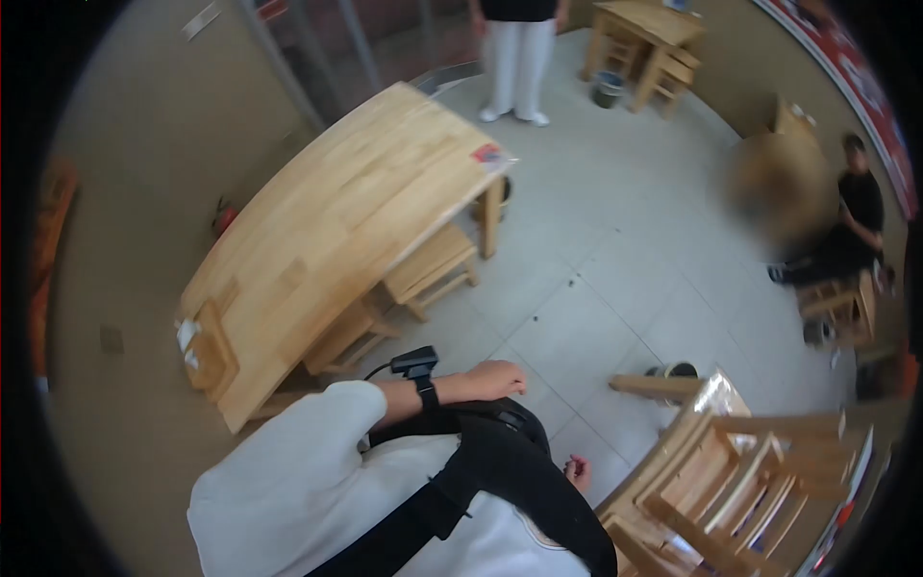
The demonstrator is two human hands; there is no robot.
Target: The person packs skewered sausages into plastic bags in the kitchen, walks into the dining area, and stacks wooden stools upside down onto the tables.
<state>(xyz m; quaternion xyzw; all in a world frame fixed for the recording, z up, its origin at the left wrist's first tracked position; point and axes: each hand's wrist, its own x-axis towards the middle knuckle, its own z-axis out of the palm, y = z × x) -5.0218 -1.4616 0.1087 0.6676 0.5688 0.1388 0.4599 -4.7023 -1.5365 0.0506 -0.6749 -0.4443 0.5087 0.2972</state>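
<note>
My left hand (495,379) hangs in front of my body with its fingers curled in, and I see nothing in it. A black strap (427,389) with a small black device (415,362) and a cable is fastened round that wrist. My right hand (577,472) shows only in part beyond the black strap across my body (534,462). Its fingers look curled, with no object visible in them. Both hands are apart from the wooden table (336,221) on the left and the upturned wooden stools (711,481) on the right.
Wooden stools (433,264) stand under the table's near side; a wooden tray (212,351) with white paper lies at its end. A person in white trousers (517,67) stands ahead. Another person (859,207) sits at right. Behind are a small table (649,24) and bucket (607,88).
</note>
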